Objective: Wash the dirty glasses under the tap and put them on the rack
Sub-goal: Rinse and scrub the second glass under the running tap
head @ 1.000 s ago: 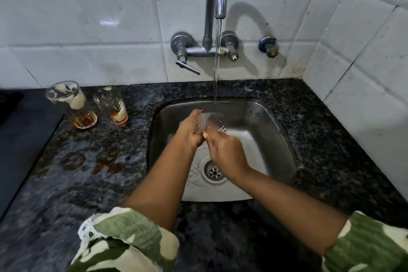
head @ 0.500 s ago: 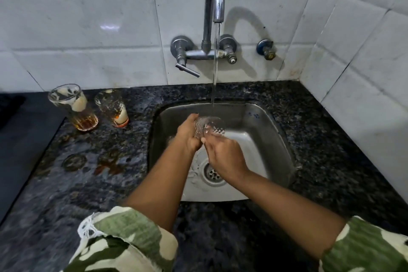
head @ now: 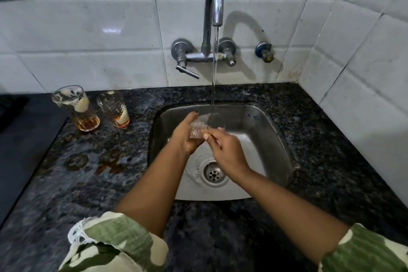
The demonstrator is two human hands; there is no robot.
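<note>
Left hand (head: pixel 186 137) cups a clear glass (head: pixel 206 125) from the side and below, thumb and fingers curled round its base end, so the glass lies tilted over the sink (head: pixel 265 130) with its mouth turned toward the tap (head: pixel 214 0). That tilt looks chosen to let the stream (head: pixel 214 73) run into the open mouth and spill back out into the basin rather than onto the counter (head: pixel 132 183). Water falls from the spout straight down and meets the glass near its far rim.

Right hand (head: pixel 225 150) lies just this side of the glass, its fingers (head: pixel 215 133) stretched fairly straight along the wall of the glass and touching it; I judge they are rubbing the surface while the other hand steadies it. Whether any fingertip reaches inside the mouth I cannot tell, since the glass is transparent and wet.

So the glass sits between the two hands, held by the left, touched by the right, directly under the tap and above the sink's back half, well clear of the drain (head: pixel 214 174), which lies nearer the person.

Left of the sink, on the counter by the wall, two dirty glasses stand upright and near each other: a taller one (head: pixel 76 108) with brown liquid at the bottom, and a shorter one (head: pixel 113 108) closer to the sink with pale and reddish residue. They probably wait there within the left hand's reach. Brown spills mark the counter in front of them.

No rack shows anywhere, so where the washed glass should go cannot be told.
</note>
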